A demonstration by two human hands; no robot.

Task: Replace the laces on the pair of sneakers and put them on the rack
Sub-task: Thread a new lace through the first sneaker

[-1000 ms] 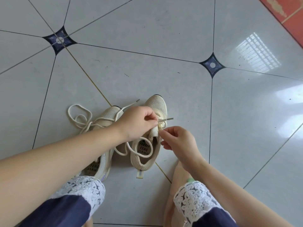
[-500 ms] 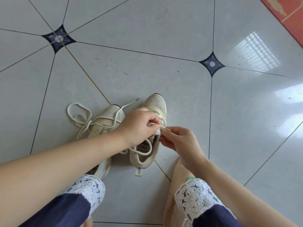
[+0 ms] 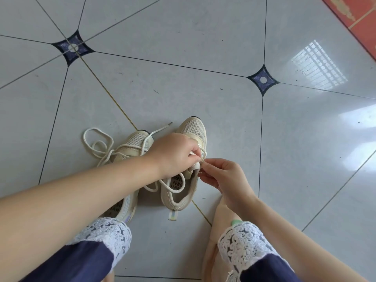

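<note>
- your left hand (image 3: 173, 153) is curled over the tongue of the beige mesh sneaker with the dark toe edge (image 3: 193, 129), its fingertips pinching the cream round cord lace (image 3: 173, 188) at the eyelets.
- your right hand (image 3: 225, 180) sits at that sneaker's right side, thumb and forefinger pinching the same lace near its end. the 2 hands almost touch.
- a slack loop of the lace hangs across that sneaker's opening.
- the second beige mesh sneaker (image 3: 138, 139) lies just left of that sneaker, partly under your forearm. loose cream lace coils (image 3: 97, 139) are spread on the glossy grey tile floor (image 3: 203, 58) further left.
- expect the lace to be limp and light. it probably won't push through an eyelet on its own, so hold it right at the stiff tip and feed that first.
- the mesh upper looks soft and should give under pressure. brace the eyelet row with your left fingers, not the toe.
- the sneaker looks light and may slide on the shiny tile when you pull, so draw slack out gently.
- for carrying, the heel collar or the pull tab behind that sneaker looks like the firmest hold.
- no rack is in view.
</note>
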